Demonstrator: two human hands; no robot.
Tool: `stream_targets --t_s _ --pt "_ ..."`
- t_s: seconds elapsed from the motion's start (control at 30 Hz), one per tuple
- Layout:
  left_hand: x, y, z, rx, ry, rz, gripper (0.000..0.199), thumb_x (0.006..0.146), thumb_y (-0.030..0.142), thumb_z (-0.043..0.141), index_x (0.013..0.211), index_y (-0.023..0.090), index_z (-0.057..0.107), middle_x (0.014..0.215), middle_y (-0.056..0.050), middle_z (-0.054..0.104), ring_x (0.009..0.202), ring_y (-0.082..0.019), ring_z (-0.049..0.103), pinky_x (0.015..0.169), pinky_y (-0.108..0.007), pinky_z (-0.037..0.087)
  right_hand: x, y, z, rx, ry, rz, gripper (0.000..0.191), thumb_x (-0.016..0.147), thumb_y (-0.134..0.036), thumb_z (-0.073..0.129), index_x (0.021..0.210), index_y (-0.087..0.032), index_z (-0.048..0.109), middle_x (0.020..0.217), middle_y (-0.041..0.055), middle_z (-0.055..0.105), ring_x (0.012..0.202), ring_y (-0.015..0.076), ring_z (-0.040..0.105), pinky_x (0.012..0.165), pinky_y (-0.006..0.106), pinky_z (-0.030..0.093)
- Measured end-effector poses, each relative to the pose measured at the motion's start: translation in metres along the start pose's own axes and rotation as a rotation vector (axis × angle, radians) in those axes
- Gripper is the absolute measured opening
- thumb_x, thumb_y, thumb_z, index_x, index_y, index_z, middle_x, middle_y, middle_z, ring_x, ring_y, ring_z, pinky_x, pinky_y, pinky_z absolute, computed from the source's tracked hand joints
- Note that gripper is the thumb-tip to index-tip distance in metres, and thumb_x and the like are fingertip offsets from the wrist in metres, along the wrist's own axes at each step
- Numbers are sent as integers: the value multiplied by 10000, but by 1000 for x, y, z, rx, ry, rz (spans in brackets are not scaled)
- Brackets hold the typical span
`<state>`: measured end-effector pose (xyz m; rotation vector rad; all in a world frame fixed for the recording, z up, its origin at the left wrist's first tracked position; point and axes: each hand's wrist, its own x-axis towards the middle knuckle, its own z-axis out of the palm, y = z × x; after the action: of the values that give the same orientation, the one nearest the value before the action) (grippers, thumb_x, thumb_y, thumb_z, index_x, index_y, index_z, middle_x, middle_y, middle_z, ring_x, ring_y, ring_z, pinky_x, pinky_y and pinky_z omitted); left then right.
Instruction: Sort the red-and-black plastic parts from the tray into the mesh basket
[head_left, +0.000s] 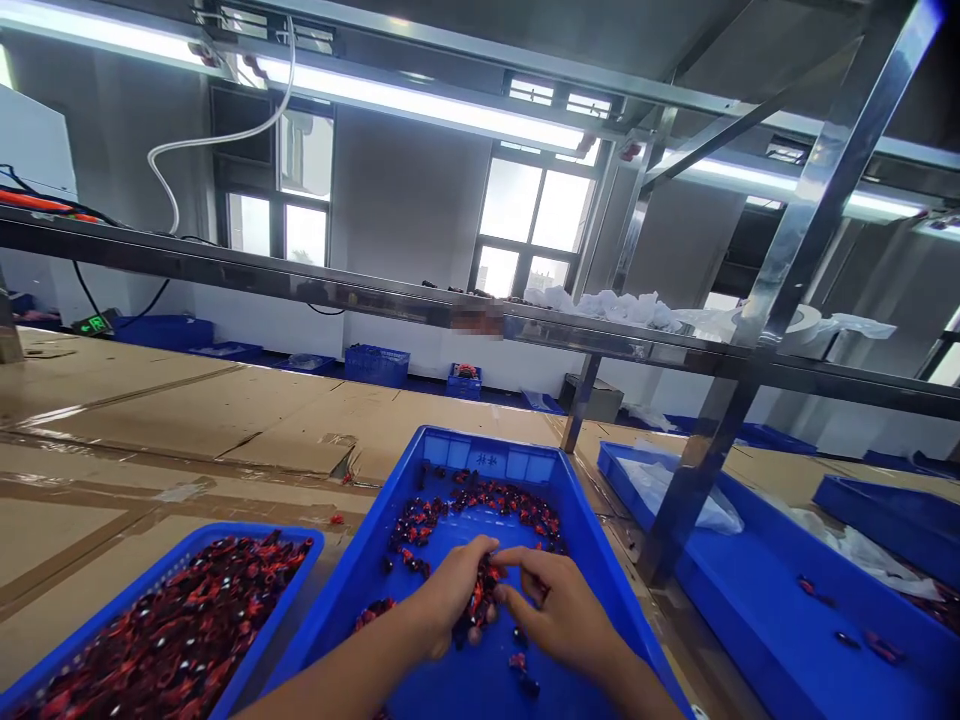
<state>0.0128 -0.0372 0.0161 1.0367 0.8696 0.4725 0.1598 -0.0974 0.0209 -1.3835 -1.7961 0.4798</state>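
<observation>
While the left hand and the right hand reach down into a long blue plastic tray, their curved fingers close around a small heap of red-and-black plastic pieces. The two hands stay a little apart. The fingers are at the heap, but I cannot tell if any piece is clamped between them. Each piece is very small, so its long axis is hard to see, and the pieces seem to point in many directions. More of them form a loose curved band near the far wall of this tray; they are too many to count. Just to the left stands a second blue plastic basket, filled with a dense mass of similar pieces. To the right, a wide blue tray holds a crumpled white plastic bag and a few loose pieces, and a fourth blue tray stands beyond it. All four rest on brown cardboard sheets. Above them, a stainless steel shelf carries white plastic bags and one roll of white tape.
</observation>
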Motion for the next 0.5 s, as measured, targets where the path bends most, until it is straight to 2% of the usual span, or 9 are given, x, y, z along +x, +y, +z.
stream_targets --t_s 0.03,0.1,0.23,0.4,0.5 --pt "1 -1 0 17 6 -5 431 796 566 426 730 160 555 591 -13 533 419 -101 461 308 -169 251 -1 -3 0 -145 -22 -58 223 776 -239 645 990 -255 701 564 -48 475 538 127 427 544 251 303" --pt "2 -2 0 49 20 -7 436 797 568 428 735 160 568 560 -5 520 412 -111 459 306 -179 263 -4 -7 -2 -273 -69 -99 284 801 -246 619 1078 -275 675 622 -32 535 568 147 469 572 267 322" --pt "1 -2 1 93 -2 22 464 818 571 394 719 161 589 525 8 491 399 -114 454 312 -181 253 -4 -9 -2 -314 -89 -75 278 828 -256 585 1098 -258 648 607 -41 514 540 145 449 544 262 297" --pt "-2 2 1 91 -26 -19 473 823 572 358 640 172 531 556 1 497 405 -106 450 322 -190 255 1 0 1 -167 13 27 178 866 -312 554 963 -231 681 535 -62 403 510 126 398 522 250 275" --pt "-5 4 0 77 -58 -38 438 801 566 380 703 175 549 598 8 505 418 -97 444 324 -185 267 3 8 1 102 61 115 198 851 -386 588 892 -211 670 545 -61 399 517 111 372 508 236 274"
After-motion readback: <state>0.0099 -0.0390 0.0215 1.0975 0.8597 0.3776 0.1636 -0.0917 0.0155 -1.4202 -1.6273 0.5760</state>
